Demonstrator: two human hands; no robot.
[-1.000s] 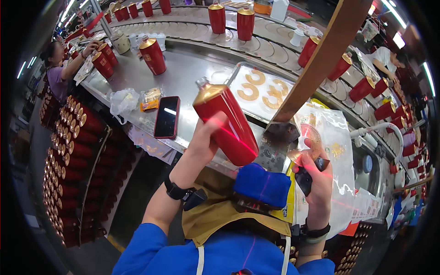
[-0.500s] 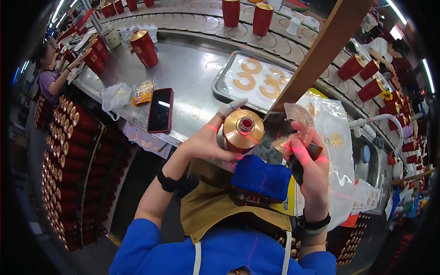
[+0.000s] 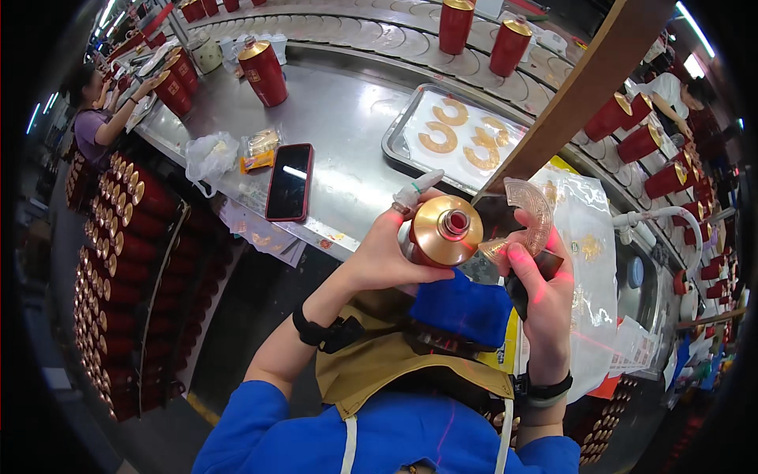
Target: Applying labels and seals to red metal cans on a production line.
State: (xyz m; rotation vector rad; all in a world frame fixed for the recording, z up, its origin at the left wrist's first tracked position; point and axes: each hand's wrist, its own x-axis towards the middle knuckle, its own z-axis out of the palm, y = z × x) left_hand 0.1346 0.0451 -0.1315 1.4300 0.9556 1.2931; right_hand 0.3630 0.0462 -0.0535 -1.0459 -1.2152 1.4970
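Observation:
My left hand (image 3: 387, 257) is wrapped round a red bottle (image 3: 433, 237) with a gold shoulder and an uncapped neck that faces up toward me; a pale covering sits on one fingertip. Close on its right, my right hand (image 3: 546, 296) pinches a curved, C-shaped gold label (image 3: 537, 215) with an embossed pattern. One end of the label comes near the bottle's shoulder; whether they touch I cannot tell. A dark flat piece (image 3: 517, 294) shows by my right palm, its kind unclear. Below the bottle is a folded blue cloth (image 3: 462, 310).
A metal tray (image 3: 389, 144) of similar curved labels lies beyond my hands, beside a slanting brown post (image 3: 564, 99). On the steel table are a phone (image 3: 290, 183), a plastic bag (image 3: 212, 160) and another red bottle (image 3: 263, 75). A conveyor (image 3: 379, 30) carries bottles; co-workers are at both sides.
My left hand has brought the bottle rightward, closer to the label, and tilted it slightly. My right hand keeps its pinch on the label. The whole view has shifted a little.

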